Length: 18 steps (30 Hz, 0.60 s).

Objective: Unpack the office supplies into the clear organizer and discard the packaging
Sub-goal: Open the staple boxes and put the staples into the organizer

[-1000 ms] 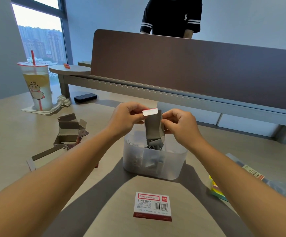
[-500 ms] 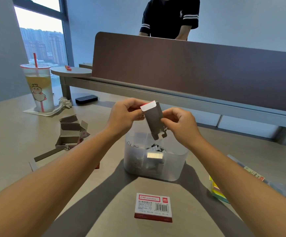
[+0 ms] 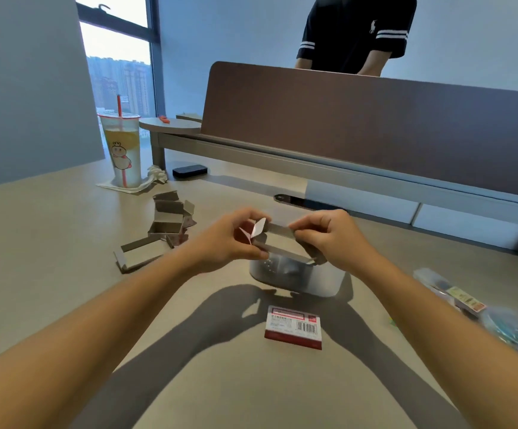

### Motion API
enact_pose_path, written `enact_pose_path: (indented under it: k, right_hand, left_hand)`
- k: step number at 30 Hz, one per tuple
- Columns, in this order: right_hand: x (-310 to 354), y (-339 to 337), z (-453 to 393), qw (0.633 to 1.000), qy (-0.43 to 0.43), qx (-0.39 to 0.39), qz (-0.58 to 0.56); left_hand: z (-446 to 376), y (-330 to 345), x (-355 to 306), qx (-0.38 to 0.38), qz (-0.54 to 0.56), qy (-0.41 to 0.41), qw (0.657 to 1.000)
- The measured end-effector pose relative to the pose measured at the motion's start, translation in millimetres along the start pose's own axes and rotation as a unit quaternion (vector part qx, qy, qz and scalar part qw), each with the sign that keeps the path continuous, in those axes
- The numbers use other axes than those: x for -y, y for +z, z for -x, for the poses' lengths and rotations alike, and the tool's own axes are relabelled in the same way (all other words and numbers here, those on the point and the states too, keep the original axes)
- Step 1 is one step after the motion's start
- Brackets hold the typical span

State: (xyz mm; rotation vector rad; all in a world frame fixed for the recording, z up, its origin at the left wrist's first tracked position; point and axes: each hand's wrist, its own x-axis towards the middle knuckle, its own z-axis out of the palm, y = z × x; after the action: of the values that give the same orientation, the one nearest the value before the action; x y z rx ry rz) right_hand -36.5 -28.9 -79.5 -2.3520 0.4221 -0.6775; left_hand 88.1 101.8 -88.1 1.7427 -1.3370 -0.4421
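Both hands hold a small grey cardboard box (image 3: 278,239) just above the clear organizer (image 3: 310,278) on the table (image 3: 50,243): the left hand (image 3: 230,236) pinches its open flap end, the right hand (image 3: 329,235) grips the other end. Small blurred supplies lie inside the organizer. A sealed red-and-white box (image 3: 293,326) lies just in front of it, and emptied cartons (image 3: 165,224) lie to the left.
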Motion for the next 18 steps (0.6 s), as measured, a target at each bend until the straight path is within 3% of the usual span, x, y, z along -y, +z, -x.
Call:
enact_pose_path:
  k: [4, 9, 13, 18]
  right_hand:
    - [0, 15, 25, 1.0, 0.0, 0.014, -0.02]
    - [-13, 25, 68, 0.998, -0.014, -0.03, 0.05]
    - [-23, 37, 101, 0.981, -0.014, 0.067, 0.179]
    - [-13, 50, 103, 0.973, -0.031, 0.086, 0.213]
  left_hand:
    - [31, 12, 11, -0.013, 0.022, -0.031, 0.999]
    - [62, 17, 30, -0.061, -0.029, -0.081, 0.994]
    - [74, 16, 47, -0.113, -0.11, -0.136, 0.978]
    - [84, 9, 61, -0.165, -0.185, -0.172, 0.953]
